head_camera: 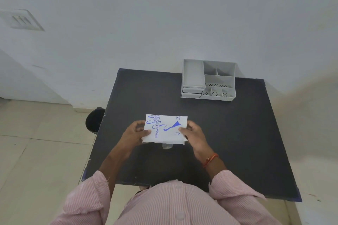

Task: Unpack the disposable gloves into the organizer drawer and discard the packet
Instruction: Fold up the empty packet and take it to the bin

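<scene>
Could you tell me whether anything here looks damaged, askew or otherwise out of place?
Only the packet: its near edge is ragged, apparently torn open, as both hands, left and right, hold it above the table. The organizer sits square, drawers shut.

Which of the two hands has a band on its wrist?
The right hand: an orange thread band circles its wrist; the left hand has a bare wrist.

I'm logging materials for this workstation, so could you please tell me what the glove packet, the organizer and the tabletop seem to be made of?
The glove packet looks like thin white paper with blue print: matte, with a ragged near edge. It could be a papery film. The organizer seems to be moulded grey plastic, smooth and matte, with perforated compartment floors. The tabletop looks like a dark matte laminate or board with blue corner caps; its core can't be told.
</scene>
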